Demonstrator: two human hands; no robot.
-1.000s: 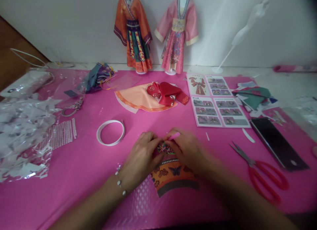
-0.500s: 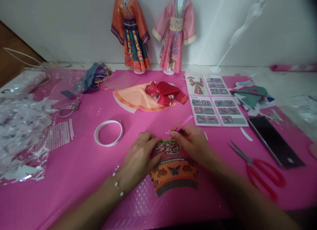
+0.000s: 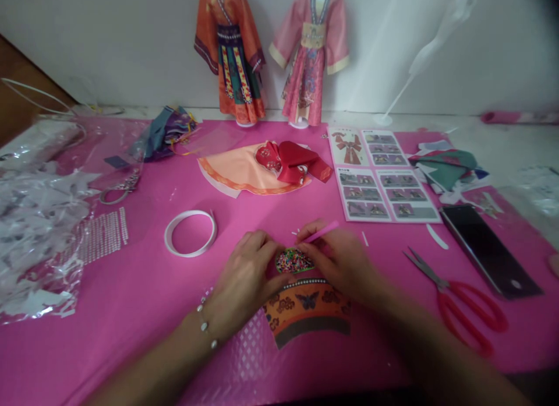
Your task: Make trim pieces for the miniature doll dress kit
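Note:
Between my hands is a small oval piece [image 3: 293, 261] with a green rim, full of tiny multi-coloured beads or specks. My left hand [image 3: 248, 269] has its thumb and forefinger closed about the left end of this piece. My right hand [image 3: 343, 260] grips a slim pink pen-like stick [image 3: 322, 232], its fingertips at the oval piece's upper right edge. The stick's tip is hidden by the fingers. Just below lies a curved orange fabric panel [image 3: 308, 310] with a butterfly and a row of pearls.
Around lie a roll of white tape [image 3: 190, 253], red-handled scissors [image 3: 454, 298], a phone [image 3: 491, 251], an instruction sheet [image 3: 384, 176], a peach and red garment [image 3: 248, 170] and plastic bags [image 3: 39, 219]. Two dressed dolls [image 3: 229, 62] and a bare white figure [image 3: 430, 50] stand behind.
My right hand has shifted slightly down and left, covering the right end of the oval piece. The pink stick lies at a flatter angle. My left hand stays nearly still.

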